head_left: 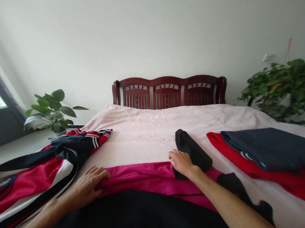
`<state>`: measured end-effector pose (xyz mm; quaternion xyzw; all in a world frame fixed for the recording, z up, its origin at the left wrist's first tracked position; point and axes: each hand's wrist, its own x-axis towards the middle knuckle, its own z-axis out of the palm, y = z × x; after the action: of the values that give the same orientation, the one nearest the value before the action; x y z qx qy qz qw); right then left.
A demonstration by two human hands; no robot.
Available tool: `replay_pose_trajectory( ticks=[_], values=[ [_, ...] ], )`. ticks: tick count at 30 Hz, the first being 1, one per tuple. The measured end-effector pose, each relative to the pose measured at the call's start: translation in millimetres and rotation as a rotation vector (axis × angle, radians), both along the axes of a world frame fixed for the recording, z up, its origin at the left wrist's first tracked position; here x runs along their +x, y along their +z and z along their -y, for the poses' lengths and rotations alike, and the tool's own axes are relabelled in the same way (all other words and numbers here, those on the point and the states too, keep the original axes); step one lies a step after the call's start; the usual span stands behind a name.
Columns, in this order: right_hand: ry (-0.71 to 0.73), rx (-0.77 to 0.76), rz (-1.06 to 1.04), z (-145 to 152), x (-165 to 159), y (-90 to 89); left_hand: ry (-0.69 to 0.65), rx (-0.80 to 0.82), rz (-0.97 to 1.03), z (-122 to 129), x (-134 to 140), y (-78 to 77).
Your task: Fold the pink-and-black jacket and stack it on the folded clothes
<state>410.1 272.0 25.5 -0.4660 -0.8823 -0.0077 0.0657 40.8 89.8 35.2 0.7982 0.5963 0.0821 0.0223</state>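
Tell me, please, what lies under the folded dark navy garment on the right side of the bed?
Under the navy garment lies a red garment, showing along its left and front edges. Both rest on the pink sheet. How the covered part of the red one is folded cannot be seen.

folded navy cloth (271,148) on red cloth (288,177), striped jackets (35,168) left, wooden headboard (169,92), two plants (51,111).
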Motion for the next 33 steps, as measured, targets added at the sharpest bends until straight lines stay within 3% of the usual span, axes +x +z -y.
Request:
replay_pose_trajectory(
  ticks=[6, 12, 15, 18, 21, 24, 27, 30, 33],
  values=[
    [0.421, -0.039, -0.056, 28.0, 6.2, 3.7, -0.045, 0.05, -0.001, -4.4, 4.7, 1.2],
    [0.347, -0.045, -0.069, 38.9, 31.7, -11.3, -0.036, -0.02, 0.008, 9.1, 6.0, 0.0],
    [0.295, -0.115, -0.057, 45.5, 40.8, -9.4, -0.053, -0.149, 0.016, 9.3, 5.5, 9.9],
    [0.261, -0.164, -0.058, 51.2, 43.9, -4.2, -0.01, -0.228, 0.034, -9.1, 20.6, 29.7],
    [0.246, -0.202, -0.087, 50.9, 41.8, 1.5, -0.096, -0.107, 0.108, -37.1, 59.9, 41.6],
    [0.1, -0.253, -0.129, 38.6, 37.5, 10.1, -0.292, -0.055, 0.169, -57.1, 109.2, 26.6],
    [-0.141, -0.185, -0.186, 14.8, 32.0, 21.1, -0.454, -0.159, 0.163, -63.0, 144.9, -8.9],
    [-0.296, -0.067, -0.211, -13.7, 23.0, 25.6, -0.53, -0.204, 0.143, -61.5, 158.2, -39.1],
    [-0.433, -0.051, -0.211, -39.2, 15.2, 18.3, -0.525, -0.226, 0.143, -60.0, 157.5, -48.7]
  ],
)
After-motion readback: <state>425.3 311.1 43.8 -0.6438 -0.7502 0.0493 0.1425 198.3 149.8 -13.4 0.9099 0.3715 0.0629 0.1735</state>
